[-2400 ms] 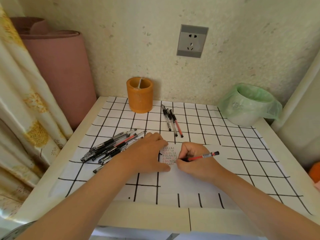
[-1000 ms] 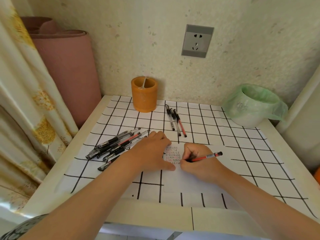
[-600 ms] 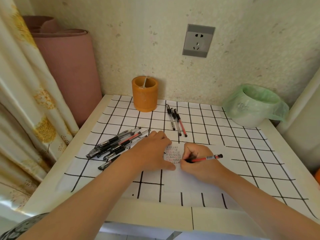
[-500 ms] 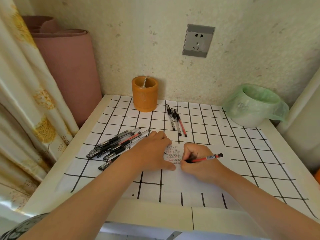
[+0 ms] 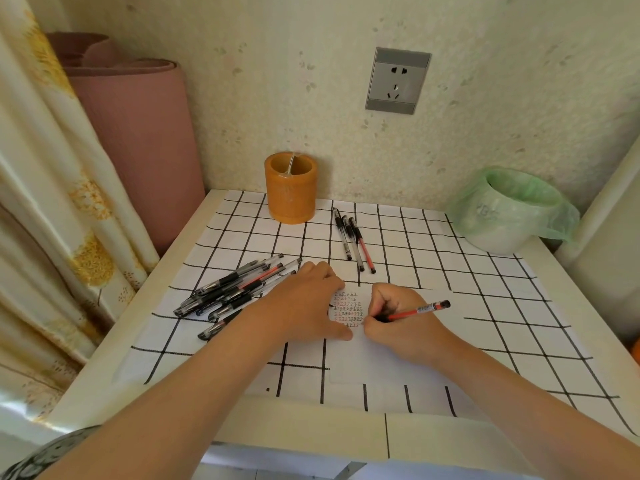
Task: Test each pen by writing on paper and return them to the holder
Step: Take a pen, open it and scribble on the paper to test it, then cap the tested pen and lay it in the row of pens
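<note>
Right hand (image 5: pixel 401 323) pinches a red pen (image 5: pixel 420 310) on the paper (image 5: pixel 381 362), flat left hand (image 5: pixel 304 306) steadying it; three pens (image 5: pixel 353 239) at twelve o'clock seem tested, the ten o'clock pile (image 5: pixel 239 292) probably untested

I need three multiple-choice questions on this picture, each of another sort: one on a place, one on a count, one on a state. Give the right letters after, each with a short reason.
1. Where does the orange holder stand?
A) at the back of the table
B) at the table's front edge
C) on the floor

2. How many pens are in the small row of pens right of the holder?
A) one
B) three
C) six

3. What does the right hand do?
A) lies flat and empty
B) grips a red pen, tip down at the paper
C) reaches into the holder

Answers:
1 A: it stands at the far edge.
2 B: three lie side by side.
3 B: its fingers curl round the pen beside the written marks.
</note>
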A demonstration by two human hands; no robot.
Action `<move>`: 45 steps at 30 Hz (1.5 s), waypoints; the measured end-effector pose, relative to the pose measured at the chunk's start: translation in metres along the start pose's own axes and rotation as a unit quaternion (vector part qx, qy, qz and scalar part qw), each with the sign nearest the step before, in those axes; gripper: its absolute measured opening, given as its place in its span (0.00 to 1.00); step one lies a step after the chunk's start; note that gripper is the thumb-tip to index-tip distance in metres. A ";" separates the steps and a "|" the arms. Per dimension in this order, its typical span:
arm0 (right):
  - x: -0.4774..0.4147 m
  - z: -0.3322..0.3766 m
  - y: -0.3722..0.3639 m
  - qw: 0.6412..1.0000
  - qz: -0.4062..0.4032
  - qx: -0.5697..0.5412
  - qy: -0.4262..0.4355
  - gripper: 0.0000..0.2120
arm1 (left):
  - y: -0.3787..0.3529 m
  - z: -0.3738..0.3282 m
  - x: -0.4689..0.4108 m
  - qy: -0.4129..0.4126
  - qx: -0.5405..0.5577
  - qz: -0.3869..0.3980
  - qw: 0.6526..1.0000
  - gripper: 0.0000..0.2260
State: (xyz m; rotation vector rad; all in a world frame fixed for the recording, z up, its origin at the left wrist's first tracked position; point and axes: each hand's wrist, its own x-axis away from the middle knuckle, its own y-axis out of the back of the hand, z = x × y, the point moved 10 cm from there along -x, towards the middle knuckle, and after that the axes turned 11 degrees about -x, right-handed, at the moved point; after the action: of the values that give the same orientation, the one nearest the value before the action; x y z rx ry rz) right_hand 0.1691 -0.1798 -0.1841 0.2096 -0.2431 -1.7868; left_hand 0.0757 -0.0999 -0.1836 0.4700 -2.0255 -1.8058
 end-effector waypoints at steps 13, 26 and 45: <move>-0.015 0.015 0.015 0.982 -0.061 -0.177 -0.010 0.18 | 0.030 0.040 0.014 0.044 0.078 -0.021 0.996 0.16; -0.025 0.032 0.028 0.992 -0.111 -0.053 0.008 0.16 | 0.028 0.036 0.017 0.060 -0.003 -0.036 0.998 0.07; -0.020 0.037 0.013 0.947 -0.049 0.312 0.055 0.09 | 0.032 0.041 0.020 0.082 0.111 -0.026 0.990 0.07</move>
State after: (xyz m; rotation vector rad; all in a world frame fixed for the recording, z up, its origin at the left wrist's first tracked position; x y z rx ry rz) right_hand 0.1757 -0.1613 -0.1444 0.7808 -0.7267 -1.7421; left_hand 0.0378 -0.0707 -0.1550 0.7186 -2.1240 -1.5205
